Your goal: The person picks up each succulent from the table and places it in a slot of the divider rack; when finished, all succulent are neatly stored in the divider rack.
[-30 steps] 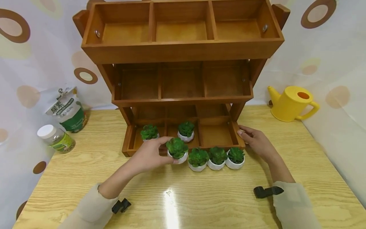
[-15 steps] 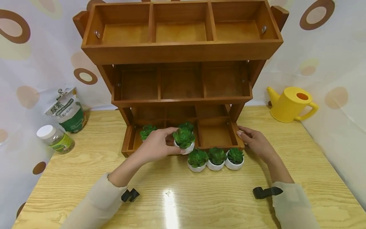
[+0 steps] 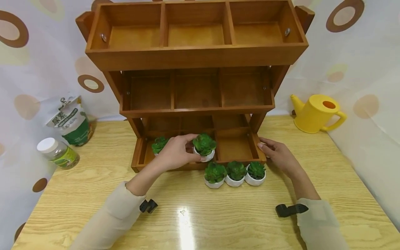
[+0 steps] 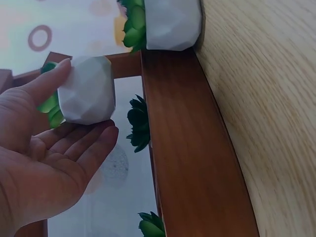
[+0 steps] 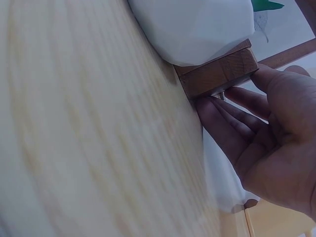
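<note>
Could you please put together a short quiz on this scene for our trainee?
1. How many potted plants stand on the table in front of the rack: (a) two, (b) three or (c) five?
2. True or false: the right hand touches the rack's lowest tier.
3. What does the left hand hold?

Key: 1. b; 2. true; 3. a green plant in a white pot.

A loose, pale cream fabric left sleeve (image 3: 103, 222) ends in a wide cuff (image 3: 129, 198), with a small, blocky, two-part black fitting (image 3: 148, 206) beside it. The greyish-cream fabric right sleeve (image 3: 320, 222) bears an elongated black fitting (image 3: 293, 209), rounded at one end and pointed at the other; both hands (image 3: 176, 152) are bare.
</note>
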{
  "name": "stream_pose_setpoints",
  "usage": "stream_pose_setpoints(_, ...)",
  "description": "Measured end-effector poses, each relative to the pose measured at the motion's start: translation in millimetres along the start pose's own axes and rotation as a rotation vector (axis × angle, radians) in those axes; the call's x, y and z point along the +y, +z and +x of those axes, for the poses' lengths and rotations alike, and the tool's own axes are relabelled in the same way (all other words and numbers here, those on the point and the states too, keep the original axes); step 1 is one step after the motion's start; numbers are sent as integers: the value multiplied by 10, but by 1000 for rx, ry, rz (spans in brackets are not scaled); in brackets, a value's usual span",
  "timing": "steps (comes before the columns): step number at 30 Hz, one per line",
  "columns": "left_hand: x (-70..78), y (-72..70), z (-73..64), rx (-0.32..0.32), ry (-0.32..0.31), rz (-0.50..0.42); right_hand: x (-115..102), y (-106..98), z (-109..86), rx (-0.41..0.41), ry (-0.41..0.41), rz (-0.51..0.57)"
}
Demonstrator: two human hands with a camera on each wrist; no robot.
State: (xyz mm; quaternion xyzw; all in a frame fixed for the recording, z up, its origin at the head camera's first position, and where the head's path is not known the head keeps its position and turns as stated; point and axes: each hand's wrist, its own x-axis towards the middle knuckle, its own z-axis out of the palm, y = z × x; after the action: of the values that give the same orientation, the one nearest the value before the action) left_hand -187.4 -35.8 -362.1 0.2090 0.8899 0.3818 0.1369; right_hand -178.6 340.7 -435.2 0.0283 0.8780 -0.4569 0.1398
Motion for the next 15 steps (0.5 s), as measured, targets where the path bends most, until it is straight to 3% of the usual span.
stream_pose_setpoints(15, 25, 40, 134, -1, 13, 21, 22, 2, 16, 4, 11, -5)
